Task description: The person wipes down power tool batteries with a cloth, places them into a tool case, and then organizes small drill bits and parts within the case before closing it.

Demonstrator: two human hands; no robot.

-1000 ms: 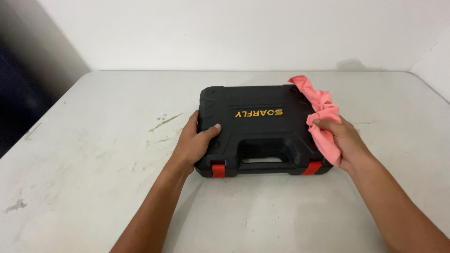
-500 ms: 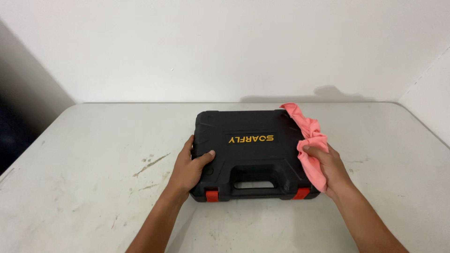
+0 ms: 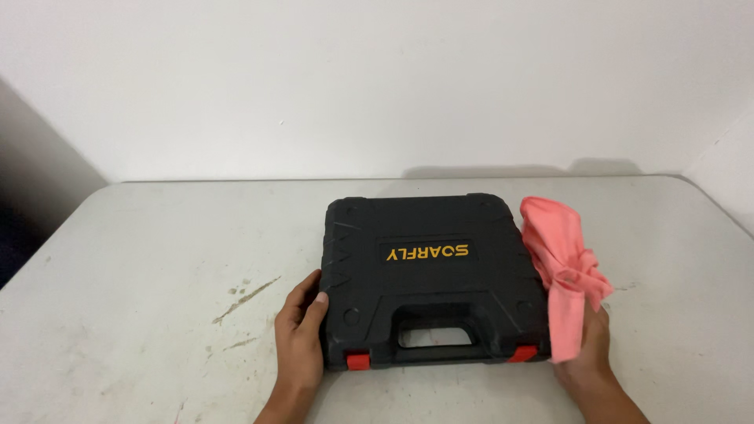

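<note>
A black plastic tool case (image 3: 428,275) with a moulded handle and two red latches lies flat and closed on a white table (image 3: 141,298). My left hand (image 3: 298,326) rests against the case's left side near the front corner, fingers curled on its edge. My right hand (image 3: 587,349) is beside the case's right front corner and grips a bunched pink cloth (image 3: 561,259). The cloth drapes over the hand and along the case's right edge, hiding most of my fingers.
The table top is scuffed, with dark marks (image 3: 245,298) to the left of the case. A white wall (image 3: 377,78) runs along the table's far edge. A dark gap (image 3: 16,235) lies past the left end.
My left thumb has come off the lid and the hand now sits at the case's side. My right hand slid toward the front corner with the cloth. The camera tilted up.
</note>
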